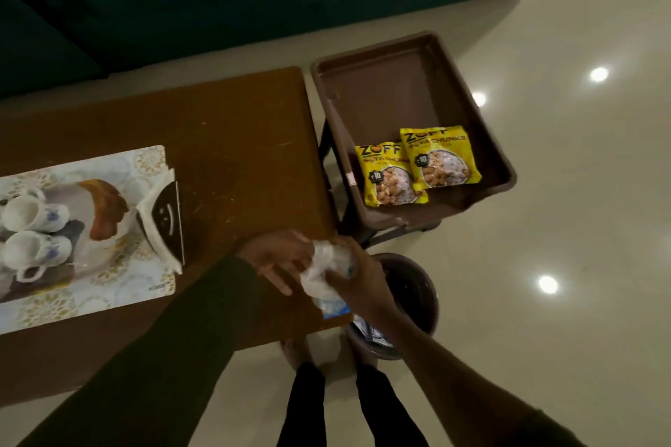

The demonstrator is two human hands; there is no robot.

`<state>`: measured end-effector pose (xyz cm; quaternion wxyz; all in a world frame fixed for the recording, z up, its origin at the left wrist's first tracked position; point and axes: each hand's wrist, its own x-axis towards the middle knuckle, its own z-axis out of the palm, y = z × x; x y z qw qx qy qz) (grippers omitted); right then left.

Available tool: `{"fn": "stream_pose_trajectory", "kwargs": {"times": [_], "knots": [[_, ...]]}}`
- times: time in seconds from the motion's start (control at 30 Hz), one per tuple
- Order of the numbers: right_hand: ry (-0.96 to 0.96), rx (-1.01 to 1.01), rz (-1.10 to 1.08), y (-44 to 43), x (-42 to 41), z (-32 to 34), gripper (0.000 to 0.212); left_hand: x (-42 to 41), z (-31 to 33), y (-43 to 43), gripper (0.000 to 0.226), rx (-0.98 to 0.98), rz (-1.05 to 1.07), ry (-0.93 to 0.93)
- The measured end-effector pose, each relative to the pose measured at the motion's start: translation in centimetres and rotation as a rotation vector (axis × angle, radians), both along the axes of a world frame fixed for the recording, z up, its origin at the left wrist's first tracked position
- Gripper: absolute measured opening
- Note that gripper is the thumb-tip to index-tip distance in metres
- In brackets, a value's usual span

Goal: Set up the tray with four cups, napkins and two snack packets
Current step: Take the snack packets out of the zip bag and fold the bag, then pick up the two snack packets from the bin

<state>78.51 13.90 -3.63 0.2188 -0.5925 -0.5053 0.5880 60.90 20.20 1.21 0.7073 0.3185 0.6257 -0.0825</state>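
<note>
Two packets (417, 167) beyond, seemingly untouched

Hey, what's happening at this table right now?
A person stands at the table, both hands on a crumpled clear wrapper above its corner, left hand and right hand gripping it. Two snack packets lie in a brown bin beside the table. The tray holds two visible cups and a napkin holder.

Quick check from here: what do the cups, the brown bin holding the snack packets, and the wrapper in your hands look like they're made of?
Cups: glazed white ceramic by the look, smooth with blue floral prints. Brown bin: probably moulded plastic, with rounded rims and a dull sheen. Wrapper: thin translucent plastic film, crumpled between the left hand and the right hand.
</note>
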Motion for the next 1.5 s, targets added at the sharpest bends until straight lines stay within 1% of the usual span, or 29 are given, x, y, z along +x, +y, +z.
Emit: {"fn": "stream_pose_trajectory", "kwargs": {"times": [0.03, 0.1, 0.2, 0.27, 0.37, 0.47, 0.5, 0.53, 0.63, 0.73, 0.83, 0.93, 1.0, 1.07, 1.17, 1.23, 1.27, 1.37, 1.43, 1.5], "knots": [[-0.044, 0.009, -0.031, -0.8, 1.1, -0.6, 0.036, 0.8, -0.1, 0.2, 0.034, 0.006, -0.059, 0.034], [-0.181, 0.016, -0.094, -1.9, 3.4, -1.8, 0.036, 2.1, -0.5, 0.5, 0.034, 0.031, -0.060, 0.021], [-0.385, 0.109, -0.291, -2.4, 6.8, -3.3, 0.030, 3.1, -1.4, 1.4, 0.029, 0.130, 0.077, -0.075], [-0.430, 0.142, -0.384, -2.1, 8.3, -4.2, 0.029, 3.5, -1.8, 2.2, 0.025, 0.236, 0.175, -0.096], [-0.487, 0.097, -0.308, -2.2, 9.9, -5.7, 0.037, 5.0, -2.2, 3.3, 0.020, 0.419, 0.304, -0.071], [-0.570, -0.030, -0.167, -2.6, 10.7, -7.6, 0.054, 6.7, -2.3, 4.2, 0.015, 0.532, 0.457, -0.063], [-0.576, -0.047, -0.164, -2.8, 10.9, -8.0, 0.055, 7.2, -2.3, 4.4, 0.014, 0.561, 0.469, -0.068], [-0.565, -0.054, -0.189, -2.8, 11.1, -8.2, 0.051, 7.5, -2.4, 4.6, 0.014, 0.585, 0.469, -0.071], [-0.573, -0.054, -0.252, -2.5, 11.8, -8.2, 0.033, 8.2, -2.7, 4.6, 0.012, 0.634, 0.502, -0.047], [-0.558, 0.059, -0.299, -1.3, 12.2, -6.7, 0.022, 8.7, -2.8, 4.6, 0.011, 0.676, 0.574, -0.021], [-0.537, 0.267, -0.322, 1.2, 11.9, -4.0, 0.023, 9.0, -2.4, 5.0, 0.010, 0.734, 0.635, -0.030], [-0.461, 0.458, -0.379, 4.5, 11.4, -1.1, 0.017, 9.4, -2.1, 5.7, 0.011, 0.778, 0.650, -0.003], [-0.395, 0.511, -0.416, 6.6, 11.2, 0.5, 0.015, 9.8, -2.0, 6.1, 0.015, 0.797, 0.652, 0.024], [-0.373, 0.513, -0.473, 8.2, 11.3, 1.6, 0.015, 10.2, -1.9, 6.5, 0.019, 0.807, 0.677, 0.049], [-0.351, 0.422, -0.611, 10.6, 12.6, 2.3, 0.018, 10.6, -1.7, 7.2, 0.026, 0.756, 0.752, 0.009], [-0.332, 0.342, -0.625, 12.7, 13.7, 2.6, 0.026, 11.4, -1.8, 7.8, 0.031, 0.714, 0.765, -0.045], [-0.349, 0.304, -0.595, 13.9, 14.3, 2.6, 0.030, 12.1, -1.8, 8.2, 0.037, 0.700, 0.757, -0.062], [-0.514, 0.207, -0.428, 17.3, 15.4, 2.7, 0.040, 14.2, -2.0, 9.2, 0.060, 0.660, 0.719, -0.052], [-0.540, 0.156, -0.329, 18.7, 15.9, 2.5, 0.046, 15.2, -2.4, 9.7, 0.071, 0.648, 0.704, 0.011], [-0.534, 0.150, -0.251, 19.3, 16.0, 2.1, 0.053, 15.7, -3.0, 9.9, 0.074, 0.648, 0.684, 0.087]]}}
